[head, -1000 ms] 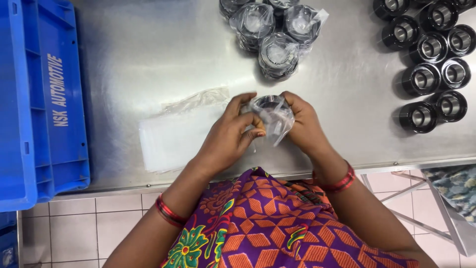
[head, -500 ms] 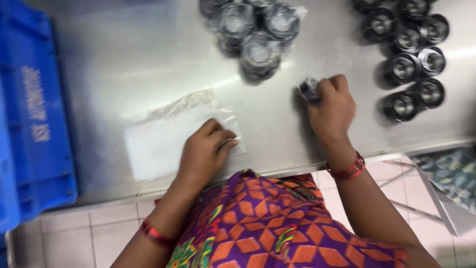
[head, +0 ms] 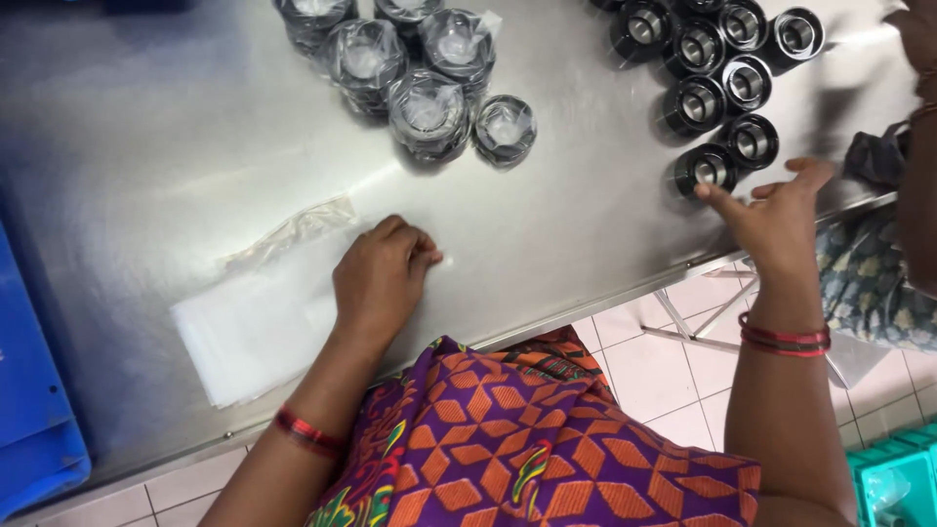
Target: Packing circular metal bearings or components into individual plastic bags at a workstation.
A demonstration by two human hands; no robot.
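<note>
Left hand point(head: 381, 278): rested knuckles-up on the near edge of the shiny steel table point(head: 166, 156); fingers curled together, tips pinching down at the right edge of the stack of flat clear plastic bags point(head: 259, 327), as if to peel off the top sheet; whether a sheet was actually gripped could not be told.

Bag stack: lay flat just left of that hand, close to the table's near edge, handy for the hand that feeds bags; one crumpled clear bag point(head: 293, 226) lay loose at its far corner.

Right hand point(head: 776, 210): stretched out to the right over the table edge; fingers spread apart and empty, forefinger and thumb just touching the nearest black metal bearing ring point(head: 705, 171), seemingly opened wide enough to span it.

Bare rings: the cluster of unwrapped black metal rings point(head: 717, 59) stood upright, packed touching one another at the far right, on the reaching hand's side.

Wrapped rings: the group of rings sealed in clear plastic bags point(head: 420, 68) sat far centre, well apart from the bare ones, kept separate as a finished lot.

Edges: blue plastic crate point(head: 34, 390) at the far left; another person's arm point(head: 917, 146) at the far right edge, clear of the rings.
</note>
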